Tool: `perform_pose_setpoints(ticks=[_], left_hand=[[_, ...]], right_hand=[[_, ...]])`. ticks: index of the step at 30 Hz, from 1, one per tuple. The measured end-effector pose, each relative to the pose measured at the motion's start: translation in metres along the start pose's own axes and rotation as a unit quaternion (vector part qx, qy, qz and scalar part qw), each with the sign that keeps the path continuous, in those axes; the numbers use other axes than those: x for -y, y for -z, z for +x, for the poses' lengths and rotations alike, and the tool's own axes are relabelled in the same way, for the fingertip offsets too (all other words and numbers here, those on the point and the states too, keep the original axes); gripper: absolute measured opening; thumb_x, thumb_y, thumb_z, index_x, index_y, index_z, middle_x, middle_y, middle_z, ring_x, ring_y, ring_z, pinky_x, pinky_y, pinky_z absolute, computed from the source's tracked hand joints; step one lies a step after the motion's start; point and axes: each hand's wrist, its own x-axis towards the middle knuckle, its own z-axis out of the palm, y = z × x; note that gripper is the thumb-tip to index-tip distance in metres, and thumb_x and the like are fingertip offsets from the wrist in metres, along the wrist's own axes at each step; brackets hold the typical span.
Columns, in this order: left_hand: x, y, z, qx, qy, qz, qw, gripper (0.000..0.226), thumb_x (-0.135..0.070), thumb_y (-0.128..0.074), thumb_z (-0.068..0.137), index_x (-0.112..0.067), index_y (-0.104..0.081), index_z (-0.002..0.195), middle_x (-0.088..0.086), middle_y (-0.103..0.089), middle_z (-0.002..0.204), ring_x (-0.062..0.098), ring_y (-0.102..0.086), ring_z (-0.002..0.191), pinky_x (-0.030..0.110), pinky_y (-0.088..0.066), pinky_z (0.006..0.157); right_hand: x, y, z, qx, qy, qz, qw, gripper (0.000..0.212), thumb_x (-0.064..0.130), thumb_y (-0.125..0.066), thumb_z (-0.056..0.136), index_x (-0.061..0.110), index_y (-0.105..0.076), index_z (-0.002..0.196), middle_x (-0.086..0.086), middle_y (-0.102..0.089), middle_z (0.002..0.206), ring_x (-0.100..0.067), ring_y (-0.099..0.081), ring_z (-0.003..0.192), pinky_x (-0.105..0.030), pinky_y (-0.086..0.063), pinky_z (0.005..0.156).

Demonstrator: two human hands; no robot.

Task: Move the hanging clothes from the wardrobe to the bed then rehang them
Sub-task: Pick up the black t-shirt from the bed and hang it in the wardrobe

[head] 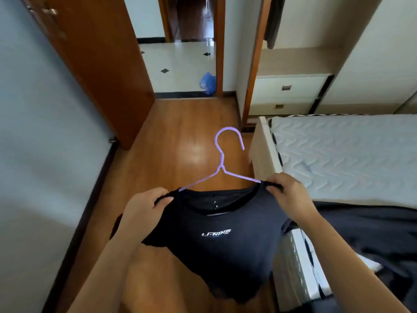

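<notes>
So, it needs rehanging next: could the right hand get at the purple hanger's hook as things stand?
Probably yes, once it lets go. The hook stands bare above the floor with nothing between it and the right hand, but that hand pinches the black shirt at the shoulder.

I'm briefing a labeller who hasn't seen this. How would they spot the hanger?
Left of the bed, over the wooden floor, the left hand and right hand hold up a black T-shirt. The hanger pokes out of its neck: thin wire, the only lilac thing in view.
</notes>
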Motion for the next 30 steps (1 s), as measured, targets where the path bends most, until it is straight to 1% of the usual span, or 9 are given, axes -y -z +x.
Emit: perform_pose_setpoints(ticks=[4,8,11,14,19,23,25,27,30], left_hand=[[0.0,0.002,0.049,-0.011,0.004,0.008,1.0,0.014,-0.022,-0.053,0.09,-0.014,-0.064,0.092,-0.002,-0.067,0.083,0.015,-0.06,0.078,0.028,-0.045,0.071],[-0.029,-0.008,0.117,-0.016,0.007,-0.005,1.0,0.011,-0.02,-0.055,0.089,-0.013,-0.063,0.092,-0.001,-0.066,0.083,0.018,-0.059,0.08,0.028,-0.044,0.071],[-0.055,-0.02,0.18,0.001,-0.013,-0.012,1.0,0.009,-0.02,-0.055,0.09,-0.018,-0.063,0.089,-0.004,-0.066,0.083,0.015,-0.06,0.081,0.018,-0.04,0.067],[-0.087,-0.032,0.242,0.033,-0.024,-0.022,0.999,0.011,-0.019,-0.053,0.091,-0.018,-0.063,0.096,-0.007,-0.064,0.087,0.01,-0.057,0.084,0.008,-0.037,0.064],[-0.124,-0.046,0.328,0.064,-0.044,-0.029,0.997,0.009,-0.021,-0.051,0.092,-0.021,-0.06,0.091,-0.01,-0.061,0.083,-0.002,-0.052,0.077,0.01,-0.036,0.064],[-0.13,-0.057,0.399,0.076,-0.028,-0.047,0.996,0.009,-0.024,-0.054,0.091,-0.021,-0.061,0.095,-0.007,-0.063,0.089,0.003,-0.055,0.079,0.01,-0.036,0.064],[-0.131,-0.062,0.439,0.096,-0.028,-0.083,0.992,0.006,-0.023,-0.056,0.089,-0.027,-0.06,0.089,-0.007,-0.063,0.085,0.005,-0.057,0.079,0.012,-0.038,0.063],[-0.135,-0.063,0.475,0.127,-0.053,-0.116,0.984,0.014,-0.02,-0.056,0.089,-0.032,-0.059,0.084,-0.01,-0.063,0.08,0.001,-0.058,0.072,0.011,-0.04,0.061],[-0.137,-0.064,0.551,0.186,-0.108,-0.133,0.967,0.013,-0.016,-0.055,0.09,-0.025,-0.063,0.087,-0.008,-0.062,0.071,0.0,-0.056,0.068,0.01,-0.041,0.061]], right_hand=[[0.0,-0.006,0.057,0.025,0.001,0.007,1.0,0.016,0.003,-0.061,0.082,0.008,-0.067,0.095,0.006,-0.056,0.087,-0.014,-0.052,0.086,-0.012,-0.03,0.071],[-0.021,0.005,0.129,0.021,-0.017,0.033,0.999,0.017,0.0,-0.059,0.081,0.006,-0.067,0.095,0.003,-0.058,0.088,-0.014,-0.052,0.087,-0.01,-0.03,0.073],[-0.044,0.021,0.19,0.009,-0.026,0.042,0.999,0.017,0.001,-0.059,0.082,0.007,-0.067,0.095,0.002,-0.058,0.09,-0.017,-0.055,0.09,-0.015,-0.033,0.078],[-0.064,0.046,0.247,-0.021,-0.026,0.056,0.998,0.017,-0.002,-0.057,0.082,0.006,-0.066,0.095,-0.001,-0.061,0.091,-0.016,-0.054,0.09,-0.013,-0.032,0.079],[-0.08,0.078,0.333,-0.077,-0.03,0.038,0.996,0.019,-0.003,-0.055,0.084,0.002,-0.066,0.098,-0.008,-0.061,0.098,-0.021,-0.052,0.097,-0.015,-0.03,0.082],[-0.093,0.08,0.4,-0.09,-0.022,0.017,0.996,0.018,-0.004,-0.057,0.082,0.003,-0.068,0.095,-0.004,-0.058,0.091,-0.021,-0.052,0.092,-0.012,-0.028,0.074],[-0.1,0.08,0.434,-0.093,-0.026,0.012,0.995,0.018,-0.003,-0.057,0.082,0.005,-0.068,0.094,0.001,-0.055,0.089,-0.017,-0.05,0.09,-0.012,-0.028,0.074],[-0.102,0.079,0.463,-0.098,-0.036,0.009,0.995,0.018,-0.003,-0.057,0.082,0.006,-0.068,0.093,0.0,-0.057,0.089,-0.019,-0.051,0.093,-0.012,-0.027,0.074],[-0.101,0.072,0.533,-0.106,-0.045,0.001,0.993,0.02,-0.005,-0.058,0.081,0.003,-0.068,0.096,-0.011,-0.064,0.097,-0.026,-0.054,0.099,-0.012,-0.027,0.074]])
